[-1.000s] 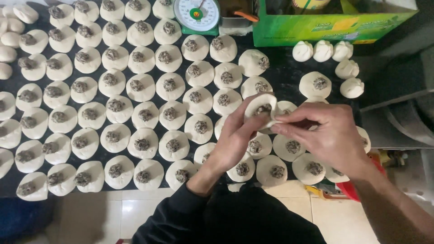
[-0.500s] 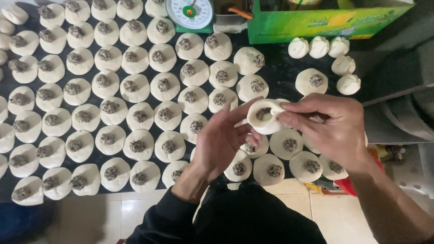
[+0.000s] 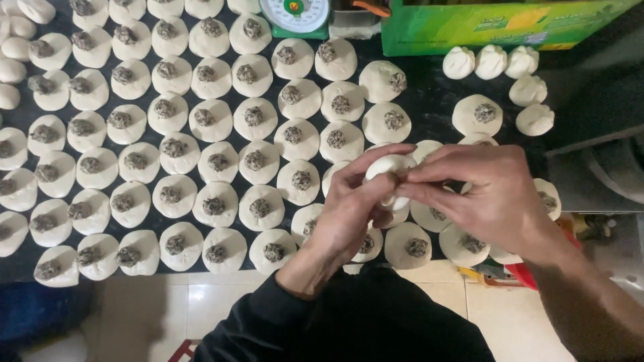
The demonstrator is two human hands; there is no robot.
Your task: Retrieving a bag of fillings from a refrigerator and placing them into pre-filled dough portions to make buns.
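Status, left to right, all placed against the green scale point(image 3: 296, 15) at the top edge of the worktop point(image 3: 429, 100).

- Far left of the scale: a few plain dough lumps point(image 3: 15, 67) with no filling on them, at the worktop's left edge.
- Left of and below the scale: the open rounds point(image 3: 213, 204), flat dough discs each with a dark blob of filling on top, in rough rows covering most of the dark surface. None of these look sealed. This is the bulk of what is left.
- Below and slightly right of the scale: the left hand point(image 3: 349, 211), grip cupped under the bun in hand point(image 3: 389, 166), fingers wrapped around its lower side. The bun is held above the front rows, not resting on the worktop.
- Right of that: the right hand point(image 3: 490, 194), grip pinching the bun's top edge with fingertips. Filling is no longer visible on it, so I judge the closing to be nearly finished.
- More open rounds sit under and around both hands, partly hidden.
- Right of the scale, next to the green box point(image 3: 496, 23): the closed buns point(image 3: 500, 74), a small cluster of smooth white balls.

Judgement: only a handful done, dozens still open, so early in the batch.
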